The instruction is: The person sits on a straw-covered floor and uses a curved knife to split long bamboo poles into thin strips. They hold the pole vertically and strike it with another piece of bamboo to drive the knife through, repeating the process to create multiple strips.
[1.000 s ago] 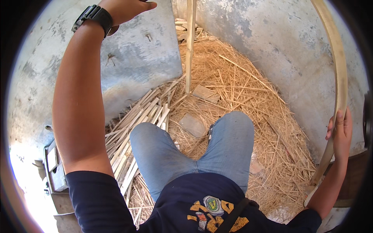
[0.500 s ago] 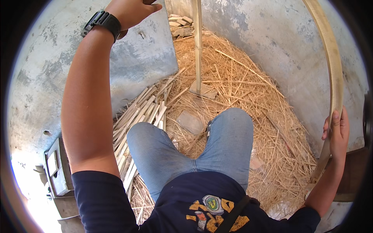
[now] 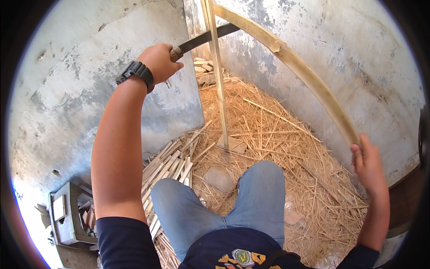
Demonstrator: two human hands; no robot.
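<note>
My left hand, with a black watch on its wrist, is closed round the handle of a long dark-bladed machete. Its blade reaches right, crossing a thin upright bamboo strip, and its tip meets the far part of a long curved bamboo strip. A rough node shows on the curved strip. My right hand grips this strip's near end, at the right. The upright strip's lower end stands by a flat block on the ground; its top runs out of view.
Straw-like bamboo shavings cover the ground between my knees and the walls. Cut bamboo strips lie in a pile by my left knee. A grey box-like stand is at the lower left. Bricks are stacked at the far corner.
My view has tilted up, bringing the machete into sight. My left hand appears lower and further right. The curved strip's far part has swung left, toward the blade; my right hand has moved slightly left.
</note>
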